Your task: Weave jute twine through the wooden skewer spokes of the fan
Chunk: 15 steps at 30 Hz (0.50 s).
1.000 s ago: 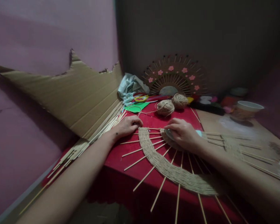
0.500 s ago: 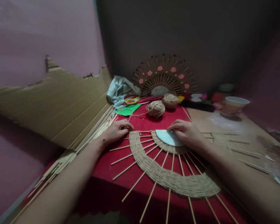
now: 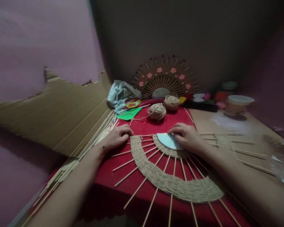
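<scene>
A half-round woven fan (image 3: 170, 181) of pale sticks and twine lies on the red cloth, its straight edge away from me. At that edge's left end, my left hand (image 3: 117, 137) is closed, thumb and curled fingers pinching the outer stick by the woven band. A strand of twine runs to this hand from a twine ball (image 3: 157, 112). My right hand (image 3: 188, 137) is closed at the fan's centre, gripping the top edge of the light blue half-disc (image 3: 168, 141). The right forearm hides the fan's right side.
A finished-looking fan with pink flowers (image 3: 164, 71) leans on the back wall. Nearby are a second twine ball (image 3: 171, 102), yellow-handled scissors (image 3: 133, 104), green card (image 3: 129, 114), a crumpled cloth (image 3: 123, 93) and a plastic cup (image 3: 238, 105). Loose sticks (image 3: 59, 171) and torn cardboard (image 3: 68, 119) are left.
The view has shifted slightly, so the fan sits a little lower in the picture. Both hands keep their places on the fan, with the left fingers curled slightly tighter.
</scene>
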Motion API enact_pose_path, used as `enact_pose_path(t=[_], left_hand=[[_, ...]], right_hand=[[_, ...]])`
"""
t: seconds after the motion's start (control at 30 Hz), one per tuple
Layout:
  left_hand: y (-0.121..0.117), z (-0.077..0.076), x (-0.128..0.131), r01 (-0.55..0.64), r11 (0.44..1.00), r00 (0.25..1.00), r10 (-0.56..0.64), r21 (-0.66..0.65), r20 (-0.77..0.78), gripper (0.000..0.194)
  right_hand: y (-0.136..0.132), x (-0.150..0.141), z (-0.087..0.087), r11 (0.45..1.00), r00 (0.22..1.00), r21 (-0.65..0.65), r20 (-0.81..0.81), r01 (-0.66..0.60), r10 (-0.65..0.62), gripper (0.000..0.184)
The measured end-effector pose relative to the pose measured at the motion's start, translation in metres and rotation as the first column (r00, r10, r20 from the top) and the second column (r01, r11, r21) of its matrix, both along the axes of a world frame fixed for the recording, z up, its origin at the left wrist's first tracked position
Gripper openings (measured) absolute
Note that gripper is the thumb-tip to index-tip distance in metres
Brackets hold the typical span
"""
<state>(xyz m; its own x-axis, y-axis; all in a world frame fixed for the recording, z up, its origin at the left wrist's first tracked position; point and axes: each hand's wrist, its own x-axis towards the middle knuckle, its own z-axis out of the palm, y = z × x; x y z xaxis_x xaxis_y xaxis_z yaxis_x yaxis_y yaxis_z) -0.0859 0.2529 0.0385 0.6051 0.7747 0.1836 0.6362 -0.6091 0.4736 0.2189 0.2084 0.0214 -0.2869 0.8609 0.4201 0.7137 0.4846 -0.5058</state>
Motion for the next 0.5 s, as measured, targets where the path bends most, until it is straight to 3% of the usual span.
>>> enact_pose_path(t=[0.27,0.5], left_hand=[[-0.0035,0.0044,-0.0054,0.043,0.995,0.999,-0.045,-0.086,-0.022,0.025],[-0.0012,0.0045,-0.0038,0.070,0.995,0.996,-0.074,-0.073,-0.054,0.024]], right_hand=[[0.0015,0.0004,-0.0007,1.000,1.000,-0.013,0.000,-0.006,0.006,0.029],[0.0000,-0.0014,0.0007,1.000,0.999,-0.016,0.033,0.021,-0.021,0.029]])
